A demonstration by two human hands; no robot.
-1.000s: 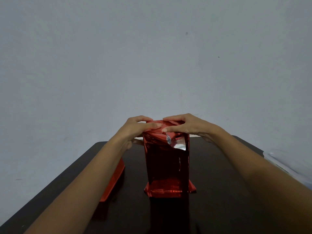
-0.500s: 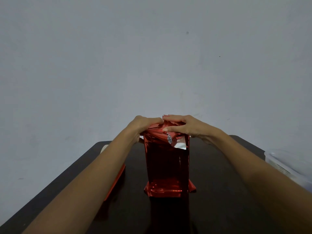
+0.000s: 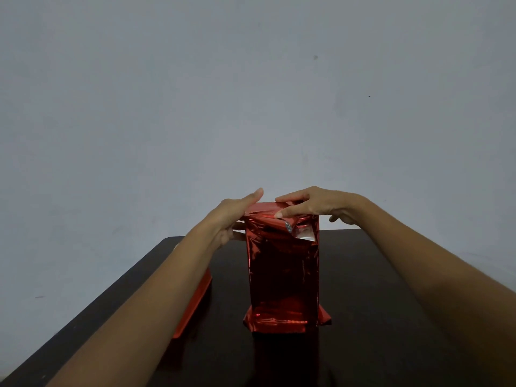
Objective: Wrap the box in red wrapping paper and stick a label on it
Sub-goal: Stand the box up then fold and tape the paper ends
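One box [image 3: 283, 275] in red wrapping paper, upright at mid-desk [image 3: 377, 303], my left hand [image 3: 234, 216] open, fingers straight against its upper left side, my right hand [image 3: 315, 205] open, pressing the top fold, spare red sheet [image 3: 192, 308] near left desk edge.
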